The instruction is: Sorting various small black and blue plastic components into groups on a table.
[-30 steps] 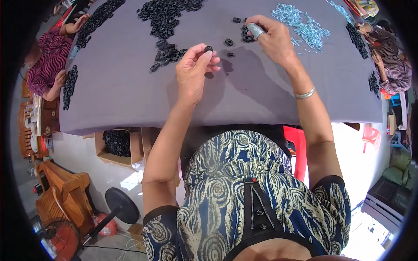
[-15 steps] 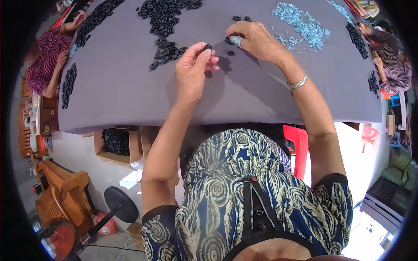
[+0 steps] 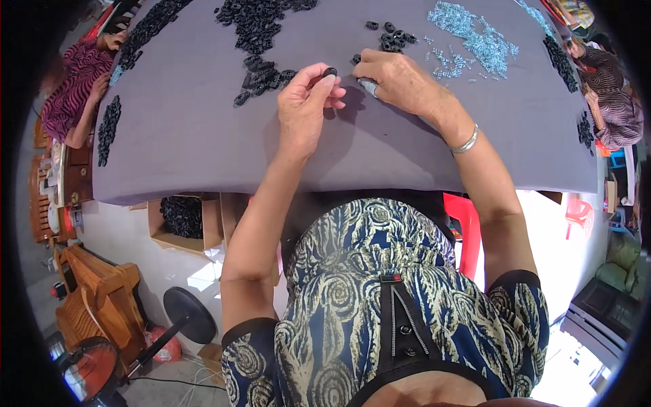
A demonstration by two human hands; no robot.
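Note:
My left hand (image 3: 306, 102) is closed in a pinch, thumb and forefinger on a small black plastic piece (image 3: 330, 72). Just to its right, my right hand (image 3: 400, 80) reaches low over the cloth with its fingers bent together. A pale grey wrap (image 3: 368, 86) covers one of its digits, and whatever lies under the fingertips is hidden. One black piece (image 3: 356, 60) shows beside those fingertips. Beyond the right hand lies a small cluster of black pieces (image 3: 397, 39). Tiny shiny coils like springs (image 3: 475, 37) are heaped farther right.
A large heap of black pieces (image 3: 251, 27) spreads over the grey tablecloth (image 3: 203, 136) at far left. Other people sit at the left (image 3: 74, 88) and right (image 3: 614, 88) sides with their own rows of pieces. Under the table edge stands a cardboard box (image 3: 178, 239) of black pieces.
My right hand has come back toward me, uncovering the black cluster beyond it, and now covers the loose piece that lay on the cloth. The left hand keeps its piece, shifting slightly right.

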